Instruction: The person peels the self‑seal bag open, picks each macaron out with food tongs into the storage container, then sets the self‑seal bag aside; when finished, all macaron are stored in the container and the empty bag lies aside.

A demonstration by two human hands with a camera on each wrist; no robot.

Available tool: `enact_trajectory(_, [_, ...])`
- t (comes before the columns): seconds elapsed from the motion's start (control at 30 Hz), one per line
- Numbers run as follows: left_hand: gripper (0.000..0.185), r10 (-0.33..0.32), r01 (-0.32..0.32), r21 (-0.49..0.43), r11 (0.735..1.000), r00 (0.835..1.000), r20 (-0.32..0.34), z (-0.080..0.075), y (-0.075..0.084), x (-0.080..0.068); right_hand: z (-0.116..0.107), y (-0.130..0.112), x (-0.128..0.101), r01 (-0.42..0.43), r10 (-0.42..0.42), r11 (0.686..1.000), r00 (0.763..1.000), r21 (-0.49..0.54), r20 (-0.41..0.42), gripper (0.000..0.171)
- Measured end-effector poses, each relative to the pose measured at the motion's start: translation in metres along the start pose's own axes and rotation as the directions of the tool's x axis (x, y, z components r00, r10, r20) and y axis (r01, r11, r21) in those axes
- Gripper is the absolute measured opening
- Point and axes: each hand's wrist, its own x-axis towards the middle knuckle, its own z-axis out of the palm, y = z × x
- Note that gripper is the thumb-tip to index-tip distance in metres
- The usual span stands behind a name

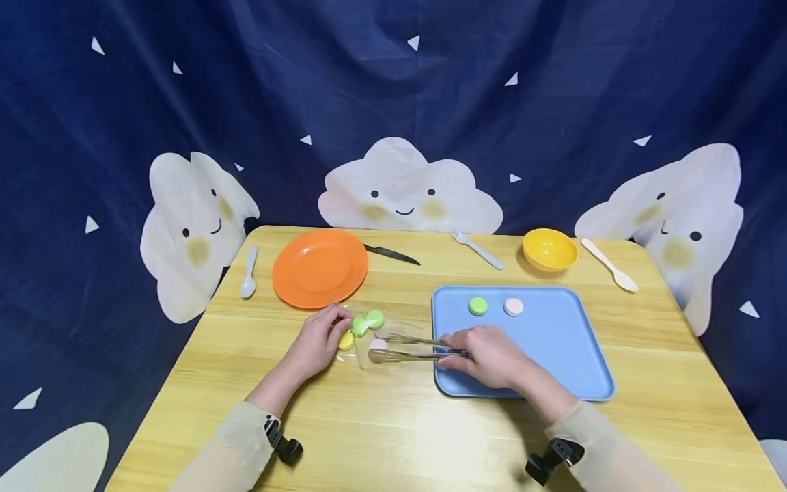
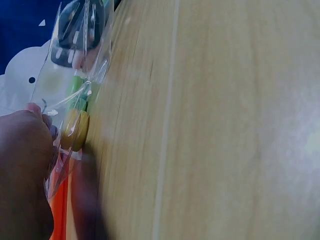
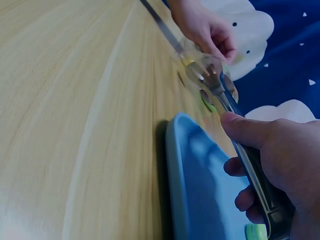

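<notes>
Altogether two macarons (image 1: 494,306) on tray (image 1: 553,355), four bagged (image 1: 363,328).

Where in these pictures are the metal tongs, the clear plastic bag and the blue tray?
metal tongs (image 1: 406,347), head view, middle of the two arms.
clear plastic bag (image 2: 55,82), left wrist view, upper film.
blue rectangular plastic tray (image 1: 565,342), head view, bare middle surface.

Pale wooden bench (image 1: 393,424) with plastic dishes, metal tongs and a clear film bag.

The bench shows matt, smooth grain; the tongs (image 1: 408,347) are shiny metal; the bag (image 1: 369,335) is glossy, crinkled transparent plastic; the blue tray (image 1: 553,342) and orange plate (image 1: 320,268) look like smooth plastic; the backdrop (image 1: 393,102) is soft cloth.
</notes>
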Motion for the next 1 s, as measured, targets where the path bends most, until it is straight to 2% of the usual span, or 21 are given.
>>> enact_trajectory(0.27, [0.004,-0.011,0.011,-0.01,1.0,1.0,0.014,-0.002,-0.001,-0.001,-0.015,0.011,-0.022,-0.034,0.032,0.999,0.997,-0.028,-0.065,0.037])
enact_trajectory(0.57, [0.004,-0.022,0.022,-0.007,1.0,1.0,0.02,-0.002,0.002,0.001,-0.043,0.027,-0.057,-0.118,0.109,0.991,0.984,-0.059,-0.139,0.037])
enact_trajectory(0.73, [0.003,-0.034,0.034,0.009,0.999,0.999,0.01,-0.003,0.003,0.0,-0.058,0.035,-0.077,-0.168,0.15,0.982,0.97,-0.082,-0.19,0.034])
enact_trajectory(0.87, [0.003,-0.041,0.041,0.018,0.999,0.999,-0.001,-0.003,0.004,0.0,-0.069,0.043,-0.095,-0.201,0.173,0.974,0.957,-0.101,-0.234,0.019])
enact_trajectory(1.0, [0.003,-0.043,0.043,0.023,0.999,0.999,-0.002,-0.003,0.004,0.0,-0.081,0.052,-0.112,-0.239,0.205,0.966,0.943,-0.103,-0.263,0.02])
